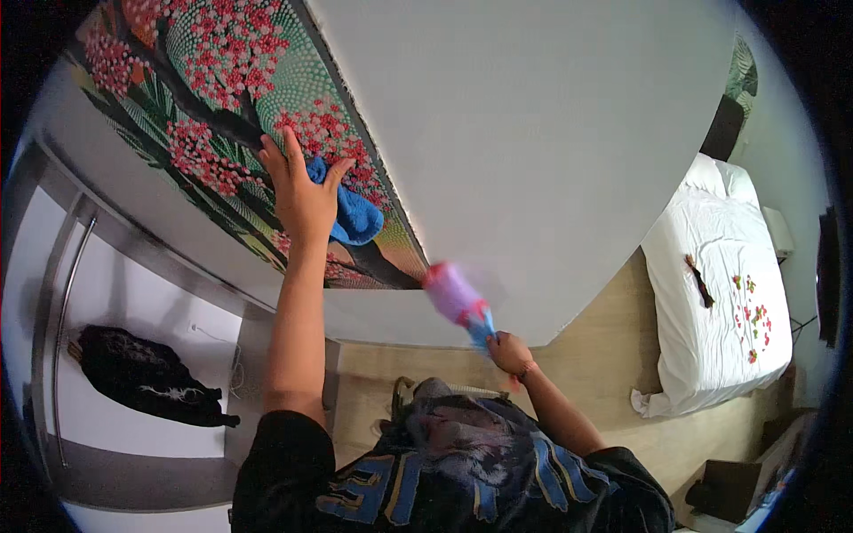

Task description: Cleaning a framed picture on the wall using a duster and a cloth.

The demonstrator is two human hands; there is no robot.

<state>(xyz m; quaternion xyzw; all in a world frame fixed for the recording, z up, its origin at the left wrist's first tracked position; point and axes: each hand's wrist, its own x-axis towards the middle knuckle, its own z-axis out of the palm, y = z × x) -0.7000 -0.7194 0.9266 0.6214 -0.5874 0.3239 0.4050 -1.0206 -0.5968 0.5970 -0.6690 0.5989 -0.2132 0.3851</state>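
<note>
My left hand [301, 193] lies with spread fingers against a floral picture panel [226, 73], which has red blossoms and dark branches. A blue cloth [358, 216] is pinned under that palm and thumb, and its loose end hangs out to the right. The panel's dark edge meets a white wall surface [533, 133]. Lower down, my right hand [512, 353] grips the narrow blue end of a purple bottle-like object [455, 293]. Motion blurs this object, so its exact kind is unclear. Its red tip is near the panel's lower right corner.
To the left, an open closet niche [166, 266] has a metal rail [74, 293] and a dark garment [150, 380]. A white bed [713, 353] with scattered red petals stands on the right, past the wall's edge. Wooden floor [600, 353] lies below.
</note>
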